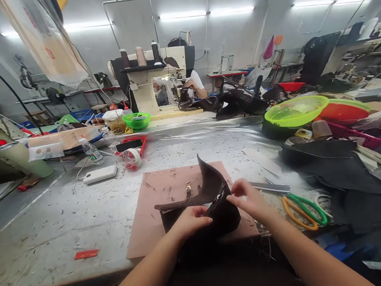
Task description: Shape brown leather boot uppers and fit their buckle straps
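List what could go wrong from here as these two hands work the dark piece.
The dark piece's raised flap might flop onto the left hand. The orange-and-green-handled scissors lie close beside the right forearm, so a sideways sweep could knock them.

I see one left hand [191, 220], one right hand [250, 199], one dark leathery piece [224, 214] and one pink board [144, 219]. There's one red strip [86, 254], one flat white device [99, 174], one labelled bottle [92, 152], one phone [129, 145], one green bowl [137, 122]. Over there, I count three thread spools [140, 57] and one sewing machine [146, 98].
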Motion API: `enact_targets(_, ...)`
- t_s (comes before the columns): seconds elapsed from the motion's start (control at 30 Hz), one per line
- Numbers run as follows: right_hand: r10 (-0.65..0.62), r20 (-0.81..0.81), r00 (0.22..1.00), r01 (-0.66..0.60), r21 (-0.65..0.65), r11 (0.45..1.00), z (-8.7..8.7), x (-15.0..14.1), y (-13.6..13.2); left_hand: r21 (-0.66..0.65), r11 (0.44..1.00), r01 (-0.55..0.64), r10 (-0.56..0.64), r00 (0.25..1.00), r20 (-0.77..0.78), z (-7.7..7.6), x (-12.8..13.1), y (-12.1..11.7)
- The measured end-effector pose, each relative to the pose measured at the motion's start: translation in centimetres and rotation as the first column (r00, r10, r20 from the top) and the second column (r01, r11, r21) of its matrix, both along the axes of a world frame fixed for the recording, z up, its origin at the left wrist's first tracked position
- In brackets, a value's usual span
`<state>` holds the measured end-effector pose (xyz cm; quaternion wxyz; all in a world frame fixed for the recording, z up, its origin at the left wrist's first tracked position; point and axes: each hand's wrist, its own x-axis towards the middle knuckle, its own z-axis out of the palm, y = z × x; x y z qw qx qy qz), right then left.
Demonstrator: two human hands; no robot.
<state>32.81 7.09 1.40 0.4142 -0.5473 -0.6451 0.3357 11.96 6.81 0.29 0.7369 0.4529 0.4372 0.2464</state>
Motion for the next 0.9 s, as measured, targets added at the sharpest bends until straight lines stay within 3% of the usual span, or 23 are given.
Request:
enact_targets(0.07, 0.123, -0.113, 0.986, -0.146, -0.217, 0.965, -0.7, 0.0, -0.1, 0.014, 1.000, 0.024, -0.024, 0.999, 0.041, -0.1, 0.3, -0.1)
enact_targets(0.13, 0.183, -0.252, 0.950, -0.252, -0.275, 0.928, -1.0, -0.3, -0.3, 0.029, 0.998, 0.048, -0.050, 0.997, 0.056, -0.2, 0.6, -0.1)
enact_targets(0.3, 0.230, -0.446, 0.865, -0.367, -0.249, 0.896, -0.9, -1.1, -0.6, 0.077, 0.995, 0.060, -0.062, 0.998, 0.021, -0.5, 1.6, 0.2)
enact_targets(0.4, 0.249, -0.449, 0.858, -0.371, -0.205, 0.906, -0.9, -1.2, -0.7, 0.131, 0.988, 0.077, -0.066, 0.994, -0.088, -0.4, 2.2, 0.2)
enact_targets(0.47, 0.263, -0.363, 0.894, -0.329, -0.132, 0.935, -0.7, -1.4, -0.9, 0.178, 0.981, 0.073, -0.048, 0.989, -0.140, 0.0, 2.5, 0.2)
enact_targets(0.57, 0.211, -0.042, 0.977, -0.210, 0.036, 0.977, 0.2, -1.7, -0.8, 0.309, 0.949, 0.057, -0.018, 0.992, -0.128, 0.9, 2.9, 0.8)
enact_targets(0.63, 0.117, 0.171, 0.978, -0.138, 0.119, 0.983, 0.9, -1.4, 0.1, 0.380, 0.923, 0.059, -0.009, 0.991, -0.131, 1.6, 3.2, 2.0)
enact_targets(0.7, 0.024, 0.275, 0.961, -0.066, 0.142, 0.988, 1.5, 0.0, 1.6, 0.388, 0.917, 0.088, -0.039, 0.990, -0.132, 2.0, 3.5, 3.6)
enact_targets(0.77, -0.185, 0.283, 0.941, 0.157, 0.117, 0.981, 2.0, 3.2, 3.0, 0.311, 0.939, 0.148, -0.114, 0.986, -0.124, 2.2, 3.6, 5.3)
enact_targets(0.8, -0.339, 0.275, 0.900, 0.324, 0.101, 0.941, 2.2, 5.5, 3.5, 0.260, 0.952, 0.160, -0.133, 0.984, -0.119, 2.1, 3.6, 6.0)
enact_targets(0.87, -0.678, 0.261, 0.687, 0.690, 0.057, 0.722, 2.4, 11.1, 3.4, 0.187, 0.976, 0.107, -0.087, 0.989, -0.116, 1.9, 3.5, 7.0)
enact_targets(0.9, -0.766, 0.268, 0.585, 0.786, 0.046, 0.617, 2.3, 14.1, 2.8, 0.184, 0.982, 0.035, -0.013, 0.993, -0.119, 1.6, 3.4, 7.3)
